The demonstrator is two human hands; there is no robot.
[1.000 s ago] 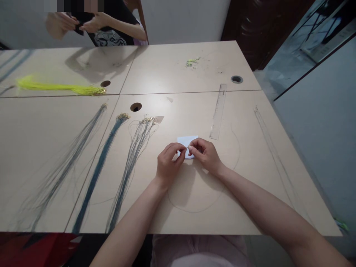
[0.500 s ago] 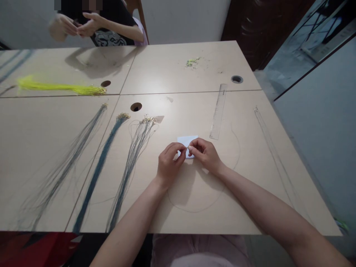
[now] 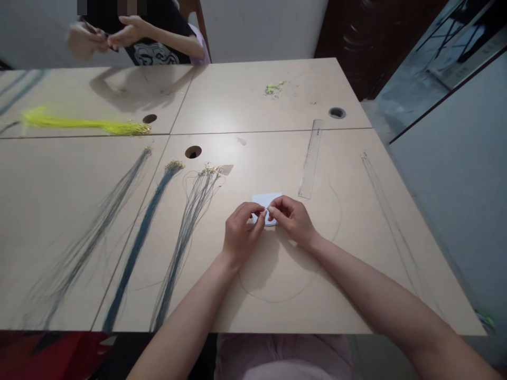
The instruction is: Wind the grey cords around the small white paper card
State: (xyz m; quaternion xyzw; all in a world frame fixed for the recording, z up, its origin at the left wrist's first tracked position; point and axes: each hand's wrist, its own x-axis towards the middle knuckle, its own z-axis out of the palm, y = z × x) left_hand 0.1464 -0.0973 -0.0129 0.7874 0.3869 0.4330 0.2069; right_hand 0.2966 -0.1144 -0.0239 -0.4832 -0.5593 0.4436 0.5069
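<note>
My left hand (image 3: 242, 228) and my right hand (image 3: 292, 219) meet over a small white card (image 3: 261, 199) on the table. Thumb and fingers of each hand are pinched together, fingertips nearly touching. Between them is a tiny pale bit of what looks like thin line; its exact shape is too small to make out. A thin line (image 3: 273, 302) curves in a wide loop on the table, passing beneath my right forearm and up towards my left wrist. A clear ruler (image 3: 311, 158) lies beyond my right hand.
Left of my hands lie a grey bundle of lines (image 3: 186, 232), a blue bundle (image 3: 137, 253) and another grey bundle (image 3: 106, 208), with gold-coloured tips. A yellow bundle (image 3: 79, 122) lies further back. Looped lines (image 3: 386, 211) rest at right. A co-worker's hands (image 3: 129, 34) move across the table.
My hands stay almost in place, with only a slight shift at the fingertips. Across the table, the co-worker's hands have moved a little, and a dark slender thing now shows in them.
</note>
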